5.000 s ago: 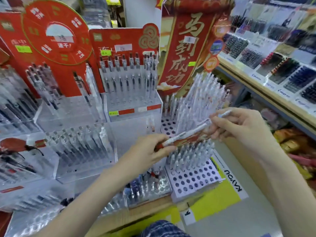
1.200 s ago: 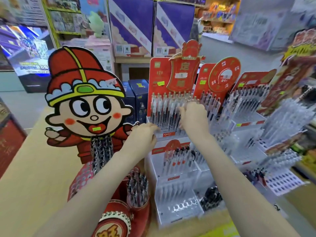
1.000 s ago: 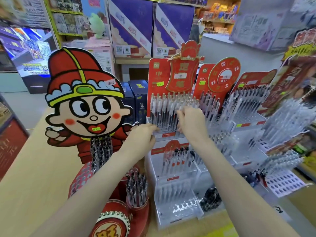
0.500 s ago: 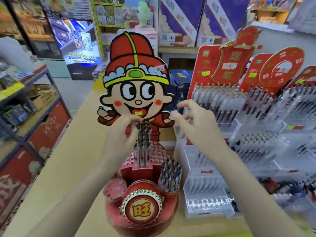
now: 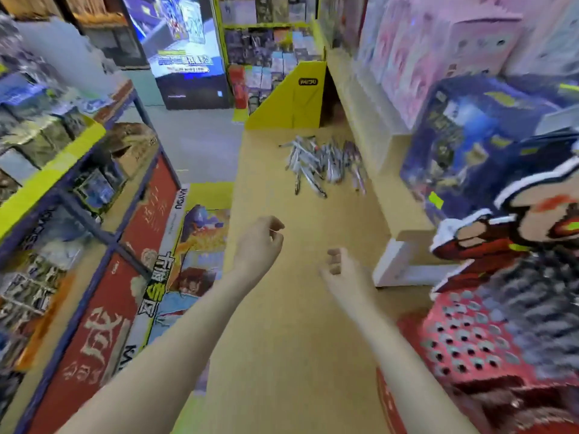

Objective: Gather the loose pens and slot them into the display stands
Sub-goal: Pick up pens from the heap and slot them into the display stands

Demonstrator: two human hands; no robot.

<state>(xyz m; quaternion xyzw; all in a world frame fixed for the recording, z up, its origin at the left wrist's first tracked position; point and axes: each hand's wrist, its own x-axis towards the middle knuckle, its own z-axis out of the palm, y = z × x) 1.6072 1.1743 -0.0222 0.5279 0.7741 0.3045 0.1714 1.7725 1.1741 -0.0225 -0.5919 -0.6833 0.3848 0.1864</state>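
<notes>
Shelves (image 5: 78,195): at the left edge of the frame we see a blue-framed rack of boxed goods, blurred, with red panels bearing pale characters below.
Left hand (image 5: 261,242): just left of centre, above the tan surface (image 5: 282,339); we see its fingers loosely curled and nothing in it.
Loose pens (image 5: 326,164): a heap lying on the surface in the upper middle of the frame, well apart from both hands, just below a yellow cardboard divider (image 5: 291,98).
Right hand (image 5: 343,270): just right of centre, a little lower than the left; fingers half bent, open, holding nothing that we can see.
Display stand (image 5: 470,343): at the lower right, red with rows of round holes; dark pens (image 5: 532,296) stand in its upper rows, blurred.
Cartoon figure (image 5: 517,220): a cut-out at the right edge, above the stand.
</notes>
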